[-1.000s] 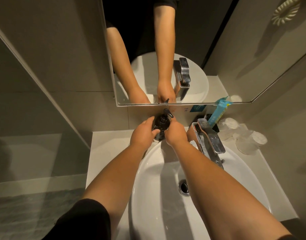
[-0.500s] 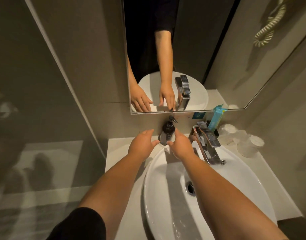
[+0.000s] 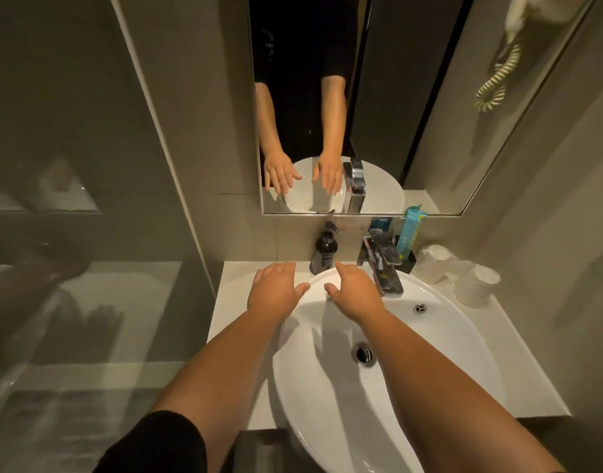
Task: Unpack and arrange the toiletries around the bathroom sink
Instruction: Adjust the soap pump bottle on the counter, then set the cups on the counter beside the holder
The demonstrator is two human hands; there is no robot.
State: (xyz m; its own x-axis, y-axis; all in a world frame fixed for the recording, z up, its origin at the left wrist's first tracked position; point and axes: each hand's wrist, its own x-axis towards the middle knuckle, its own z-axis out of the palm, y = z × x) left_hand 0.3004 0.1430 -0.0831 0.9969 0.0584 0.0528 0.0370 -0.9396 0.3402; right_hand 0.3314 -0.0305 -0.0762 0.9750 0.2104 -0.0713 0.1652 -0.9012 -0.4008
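Observation:
A dark pump bottle (image 3: 325,249) stands upright on the counter behind the white sink (image 3: 440,322), just left of the chrome tap (image 3: 382,264). My left hand (image 3: 274,290) hovers over the sink's back-left rim with fingers spread, holding nothing. My right hand (image 3: 353,290) hovers beside it over the basin, also spread and holding nothing. Both hands are a little in front of the bottle and apart from it. A blue-green packet (image 3: 409,230) stands in a black holder (image 3: 407,262) right of the tap.
Two upturned clear cups (image 3: 433,262) (image 3: 477,285) sit on the counter at the right. A mirror (image 3: 327,131) hangs above, reflecting my arms. A glass partition (image 3: 88,233) bounds the counter on the left. The drain (image 3: 363,353) is in the basin's middle.
Both hands let go of the pump bottle and drew back toward me, fingers spreading. The bottle stays standing behind the sink. The camera view tilted up and shifted left.

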